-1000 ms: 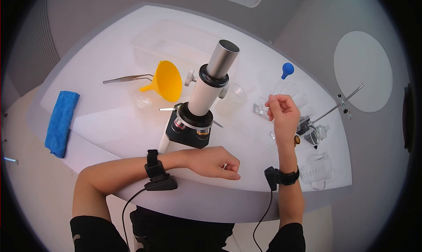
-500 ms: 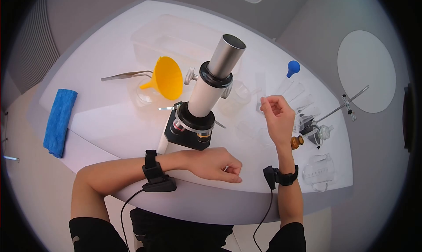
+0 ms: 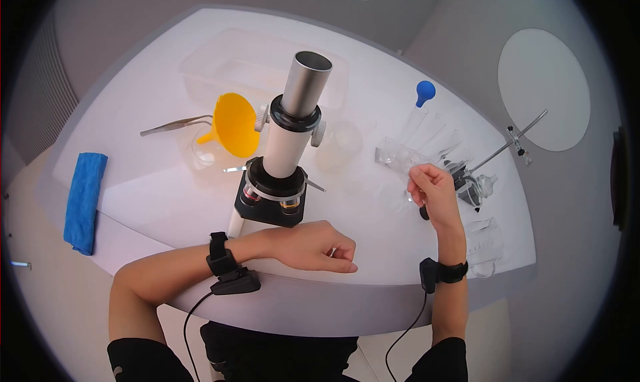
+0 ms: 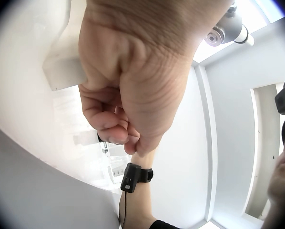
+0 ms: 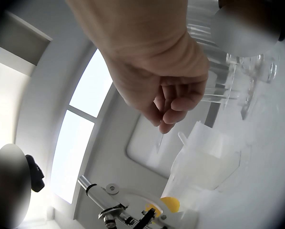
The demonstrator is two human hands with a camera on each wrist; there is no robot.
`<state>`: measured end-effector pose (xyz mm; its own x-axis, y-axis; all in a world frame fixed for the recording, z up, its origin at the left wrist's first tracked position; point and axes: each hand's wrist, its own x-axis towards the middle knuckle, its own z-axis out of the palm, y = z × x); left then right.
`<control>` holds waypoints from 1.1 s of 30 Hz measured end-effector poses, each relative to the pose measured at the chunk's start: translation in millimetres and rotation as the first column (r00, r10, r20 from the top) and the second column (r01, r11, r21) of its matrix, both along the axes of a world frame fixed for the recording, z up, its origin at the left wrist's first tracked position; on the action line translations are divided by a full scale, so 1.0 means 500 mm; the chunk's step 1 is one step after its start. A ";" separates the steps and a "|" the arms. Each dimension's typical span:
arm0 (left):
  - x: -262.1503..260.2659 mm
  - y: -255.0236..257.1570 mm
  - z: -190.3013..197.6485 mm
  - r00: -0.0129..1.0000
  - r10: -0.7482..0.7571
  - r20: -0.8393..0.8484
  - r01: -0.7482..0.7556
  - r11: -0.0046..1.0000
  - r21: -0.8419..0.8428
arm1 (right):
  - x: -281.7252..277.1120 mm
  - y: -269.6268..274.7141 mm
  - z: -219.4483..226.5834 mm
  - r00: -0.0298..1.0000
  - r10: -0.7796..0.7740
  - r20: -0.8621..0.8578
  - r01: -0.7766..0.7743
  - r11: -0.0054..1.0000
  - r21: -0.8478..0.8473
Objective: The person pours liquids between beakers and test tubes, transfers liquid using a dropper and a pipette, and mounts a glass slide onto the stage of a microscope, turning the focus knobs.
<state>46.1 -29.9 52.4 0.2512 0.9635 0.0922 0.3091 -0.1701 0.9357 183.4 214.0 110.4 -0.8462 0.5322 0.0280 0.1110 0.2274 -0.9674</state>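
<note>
My right hand (image 3: 437, 195) is raised at the right of the table, thumb and fingertips pinching a clear flat strip (image 3: 395, 157) that points up and left. In the right wrist view the strip (image 5: 159, 141) is thin and sticks out beyond the fingertips of the right hand (image 5: 157, 71). My left hand (image 3: 313, 247) lies at the near table edge, fingers loosely curled, with nothing visible in them; the left wrist view also shows this hand (image 4: 133, 81). Just beyond it stands a white and black microscope (image 3: 283, 152) with a silver tube.
Left of the microscope are a yellow funnel (image 3: 237, 125), tweezers (image 3: 177, 125) and a folded blue cloth (image 3: 85, 202). A clear bin (image 3: 200, 69) stands behind. At right are a blue-bulbed dropper (image 3: 425, 91), glassware, a metal stand rod (image 3: 510, 142) and a measuring beaker (image 3: 485, 241).
The head view has shifted. My right hand has moved back toward the right and slightly nearer, still pinching the strip, which has turned from upright to slanting. The left hand has stayed by the table edge.
</note>
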 end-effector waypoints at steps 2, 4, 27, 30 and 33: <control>0.001 -0.001 -0.001 1.000 0.002 -0.002 -0.002 1.000 0.003 | 0.042 0.020 -0.035 0.992 -0.109 0.062 0.112 0.992 -0.051; 0.002 0.003 -0.006 1.000 0.012 -0.006 -0.012 1.000 -0.011 | 0.082 0.045 -0.080 0.988 -0.134 0.082 0.141 0.986 -0.088; 0.004 0.002 0.011 1.000 0.031 0.005 -0.030 0.998 -0.056 | 0.086 0.007 -0.121 0.936 -0.307 0.174 0.245 0.920 0.305; 0.003 0.000 0.011 0.999 0.029 0.015 -0.028 0.999 -0.043 | 0.074 0.000 -0.117 0.976 -0.215 0.036 0.169 0.849 0.500; 0.005 0.004 0.007 1.000 0.021 0.017 -0.021 1.000 -0.022 | 0.040 -0.034 -0.085 0.985 -0.100 0.137 -0.002 0.801 0.598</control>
